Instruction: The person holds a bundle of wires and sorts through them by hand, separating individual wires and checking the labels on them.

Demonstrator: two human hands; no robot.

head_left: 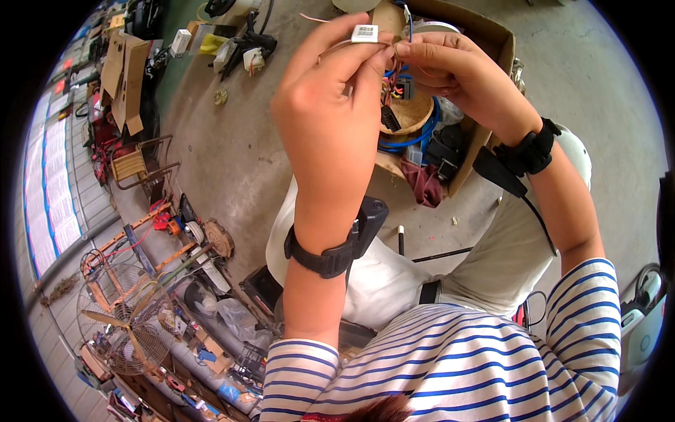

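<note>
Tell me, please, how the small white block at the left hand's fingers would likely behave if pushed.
The white block looks rigid, given its crisp, straight edges. It is probably light, being small against the left hand. Its flat face and squared corners suggest it would slide rather than roll.

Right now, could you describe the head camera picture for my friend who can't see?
A person's left hand and right hand pinch thin wires beside a small white block, above an open cardboard box holding blue cable. A fan shows lower left.
</note>
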